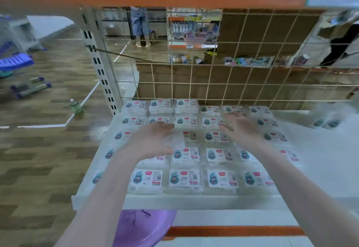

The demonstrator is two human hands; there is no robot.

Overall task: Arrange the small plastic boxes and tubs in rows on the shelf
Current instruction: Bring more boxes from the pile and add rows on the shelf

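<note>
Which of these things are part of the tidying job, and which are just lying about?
Part of the job:
- small plastic boxes in rows
- white shelf under them
- left hand and right hand, both open over the boxes

Just lying about:
- green bottle on the floor
- purple stool below the shelf
- wire grid behind the shelf

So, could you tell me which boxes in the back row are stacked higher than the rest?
The three leftmost boxes of the back row, against the wire grid. They stand taller, with visible layers, while the boxes to their right sit lower.
</note>
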